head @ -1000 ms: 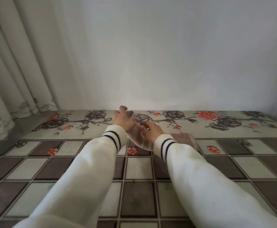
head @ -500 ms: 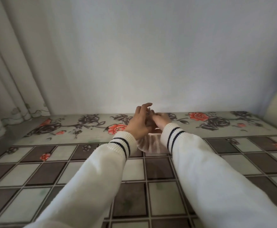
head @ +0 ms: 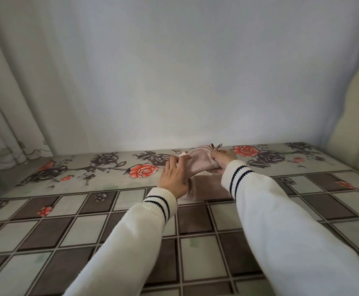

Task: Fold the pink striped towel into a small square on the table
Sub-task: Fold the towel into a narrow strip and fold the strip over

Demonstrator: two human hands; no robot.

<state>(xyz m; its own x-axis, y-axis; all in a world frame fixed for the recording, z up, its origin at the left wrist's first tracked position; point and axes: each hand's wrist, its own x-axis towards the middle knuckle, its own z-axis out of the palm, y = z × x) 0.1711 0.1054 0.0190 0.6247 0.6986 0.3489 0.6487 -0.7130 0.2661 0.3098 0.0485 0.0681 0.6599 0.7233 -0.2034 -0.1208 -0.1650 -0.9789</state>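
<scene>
The pink striped towel [head: 202,162] is bunched and lifted between both hands near the far side of the table [head: 84,221]. Part of it hangs down and rests on the table below, close to the wrists. My left hand [head: 175,178] holds the towel's left edge with the fingers pointing away from me. My right hand [head: 224,159] grips the towel's right side, fingers curled around the cloth. Both arms wear white sleeves with dark stripes at the cuffs. The towel's stripes are faint in this view.
The table has a cloth with brown and pale squares and a band of printed roses [head: 143,170] along the far edge. A plain wall [head: 174,71] rises right behind it. Curtains [head: 5,107] hang at the left.
The towel has come up from under my hands and spread wider between them. My left hand moved left and nearer, my right hand moved right. The view shifted a little.
</scene>
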